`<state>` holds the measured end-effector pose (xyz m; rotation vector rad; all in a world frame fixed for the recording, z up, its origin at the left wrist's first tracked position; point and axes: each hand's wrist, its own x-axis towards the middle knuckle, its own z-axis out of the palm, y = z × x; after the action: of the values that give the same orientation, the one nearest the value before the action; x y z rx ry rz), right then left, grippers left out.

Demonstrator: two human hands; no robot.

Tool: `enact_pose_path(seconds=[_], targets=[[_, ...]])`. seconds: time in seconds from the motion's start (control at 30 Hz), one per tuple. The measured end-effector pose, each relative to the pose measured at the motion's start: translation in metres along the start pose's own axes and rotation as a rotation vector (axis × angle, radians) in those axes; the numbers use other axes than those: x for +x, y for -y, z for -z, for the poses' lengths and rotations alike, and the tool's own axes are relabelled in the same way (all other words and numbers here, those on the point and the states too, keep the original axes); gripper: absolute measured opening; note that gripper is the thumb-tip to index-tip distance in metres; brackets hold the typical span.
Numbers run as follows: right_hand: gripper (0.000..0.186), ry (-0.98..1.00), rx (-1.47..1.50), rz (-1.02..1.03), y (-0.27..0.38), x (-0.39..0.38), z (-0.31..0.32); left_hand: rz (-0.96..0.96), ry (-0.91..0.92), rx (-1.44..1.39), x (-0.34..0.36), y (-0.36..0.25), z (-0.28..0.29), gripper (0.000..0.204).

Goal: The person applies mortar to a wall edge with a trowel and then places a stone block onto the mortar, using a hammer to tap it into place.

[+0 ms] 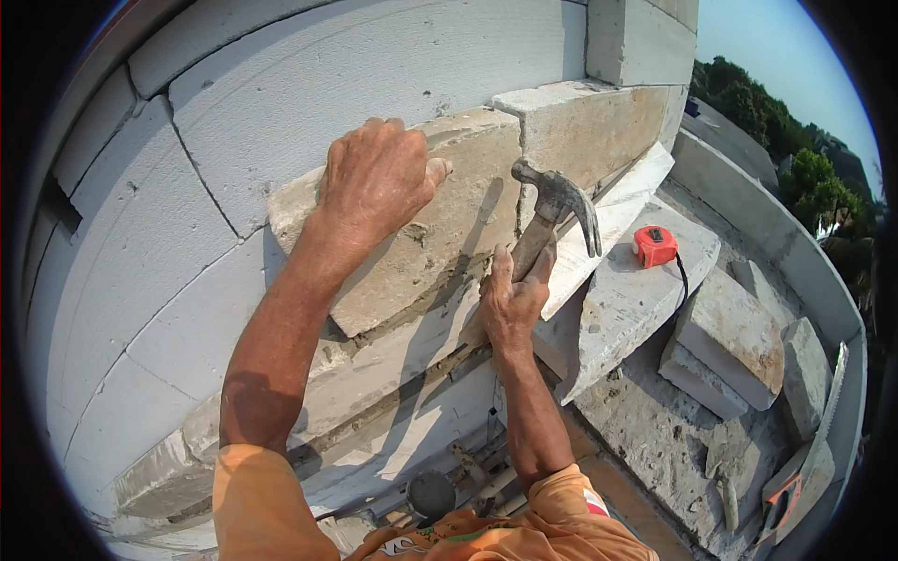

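Note:
My left hand (374, 182) is closed over the upper edge of a rough beige concrete block (449, 210), its thumb lying along the top. The block leans against the wall, a bit tilted, with its right end close to a second block (599, 131). In my right hand (514, 304) is a claw hammer (558, 201), gripped by the handle with its head up and its claw curving to the right. The hammer is just in front of the block's right end; whether it touches the block I cannot tell. Mortar-smeared masonry (374, 374) runs beneath the block.
Behind stands a wall (374, 65) of pale, smooth blocks. To the right, a red tape measure (655, 246) lies on a white slab (636, 290). Beyond it are loose block pieces (730, 337), a handsaw (828, 402), a trowel (728, 477) and a curved parapet (776, 224).

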<state>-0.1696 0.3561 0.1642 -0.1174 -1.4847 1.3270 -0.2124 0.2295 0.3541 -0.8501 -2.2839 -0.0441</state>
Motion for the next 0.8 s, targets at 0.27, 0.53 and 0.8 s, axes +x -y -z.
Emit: enact_pose_path(seconds=[0.27, 0.53, 0.8], targets=[[0.039, 0.039, -0.033, 0.041, 0.009, -0.014, 0.015, 0.089, 0.099, 0.017, 0.005, -0.003, 0.002, 0.041], [0.053, 0.368, -0.108, -0.012, 0.006, -0.130, 0.116, 0.113, 0.134, 0.074, 0.009, -0.012, -0.004, 0.054], [0.056, 0.379, -0.371, -0.119, 0.047, -0.202, 0.268, -0.104, -0.345, -0.114, -0.033, -0.006, -0.013, 0.061]])
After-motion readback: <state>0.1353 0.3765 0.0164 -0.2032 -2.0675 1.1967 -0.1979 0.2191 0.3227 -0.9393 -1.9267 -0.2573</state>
